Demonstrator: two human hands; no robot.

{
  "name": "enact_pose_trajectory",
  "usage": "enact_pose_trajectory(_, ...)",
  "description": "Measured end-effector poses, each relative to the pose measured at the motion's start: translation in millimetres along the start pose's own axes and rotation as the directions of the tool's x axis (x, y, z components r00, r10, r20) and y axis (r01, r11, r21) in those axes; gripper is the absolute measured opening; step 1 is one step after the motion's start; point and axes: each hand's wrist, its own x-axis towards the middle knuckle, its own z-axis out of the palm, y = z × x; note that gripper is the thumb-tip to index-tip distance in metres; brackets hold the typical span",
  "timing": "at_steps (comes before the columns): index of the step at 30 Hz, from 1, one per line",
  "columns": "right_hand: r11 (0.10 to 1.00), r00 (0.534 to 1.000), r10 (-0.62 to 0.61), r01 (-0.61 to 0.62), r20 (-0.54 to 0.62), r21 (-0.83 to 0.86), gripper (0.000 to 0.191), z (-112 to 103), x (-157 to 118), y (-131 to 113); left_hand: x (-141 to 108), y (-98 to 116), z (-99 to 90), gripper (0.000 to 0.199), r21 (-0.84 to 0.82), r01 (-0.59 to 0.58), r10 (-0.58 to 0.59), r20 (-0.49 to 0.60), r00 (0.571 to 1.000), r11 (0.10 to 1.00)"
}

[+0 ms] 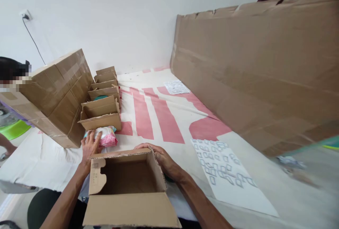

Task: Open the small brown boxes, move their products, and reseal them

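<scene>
An open cardboard box (129,209) stands in front of me at the table's near edge; its inside looks bare. My right hand (162,160) is closed around the box's far right corner, some fingers hidden behind the cardboard. Just beyond the box lies a soft plastic pack (108,136) in pink, white and blue. My left hand (91,146) grips its left end, fingers curved over the top and thumb on the near side. Behind the pack is another open box (102,121), heading a row of several open boxes reaching toward the wall.
A tall stack of taped cartons (60,98) borders the left side, with a person partly visible beyond. One long carton (254,66) walls off the right. Sheets with drawn shapes (225,172) lie on the red-and-white cloth (166,123).
</scene>
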Motion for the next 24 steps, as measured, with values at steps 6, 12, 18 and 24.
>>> enact_pose_trajectory(6,0.999,0.999,0.032,-0.032,0.01,-0.005,0.073,-3,1,7,39,0,7.2,0.066,0.024,-0.04,0.04,0.007,0.999,0.999)
enact_pose_trajectory(12,0.998,0.998,0.05,-0.051,0.046,0.02,0.071,-2,1,5,89,7,12.0,0.066,-0.02,-0.043,0.044,0.026,0.999,0.999)
enact_pose_trajectory(18,0.999,0.998,0.044,-0.045,0.055,0.021,0.075,-2,0,3,90,16,16.5,0.063,-0.041,-0.042,0.043,0.02,0.999,0.998)
enact_pose_trajectory(24,0.998,0.996,0.056,-0.058,0.063,0.033,0.066,0,0,-1,98,20,18.3,0.062,-0.031,-0.01,0.009,-0.019,1.0,0.999)
